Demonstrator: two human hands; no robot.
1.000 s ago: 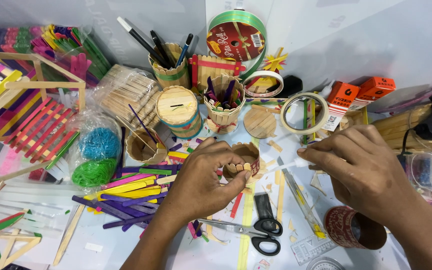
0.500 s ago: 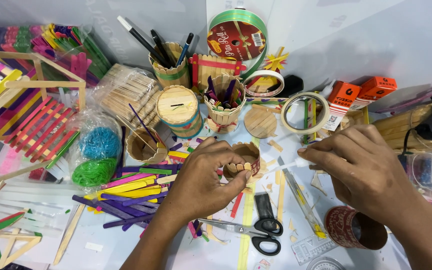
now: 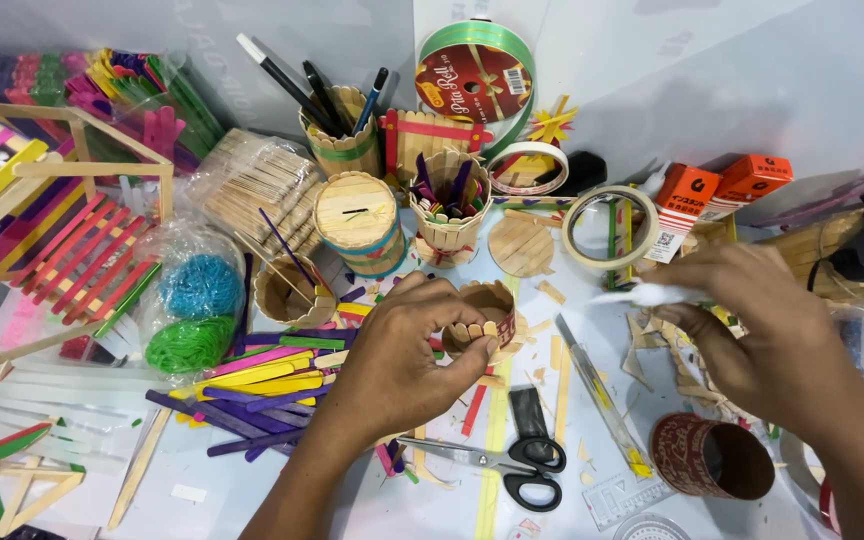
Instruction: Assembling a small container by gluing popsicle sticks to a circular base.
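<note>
Fingers [image 3: 472, 362] of the left hand [image 3: 397, 365] pinch a small stick cup [image 3: 482, 318], which could be crushed by squeezing. Right hand [image 3: 762, 335], at three o'clock, pinches a white tube [image 3: 642, 295]; it may drip on the desk [image 3: 352, 505].

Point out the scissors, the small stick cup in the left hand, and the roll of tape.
Scissors [image 3: 512, 462]: head view, on the black handle loops.
Small stick cup [image 3: 482, 318]: head view, on its front wall of short sticks, by the left hand [image 3: 397, 360].
Roll of tape [image 3: 609, 228]: head view, on its pale ring edge.
</note>
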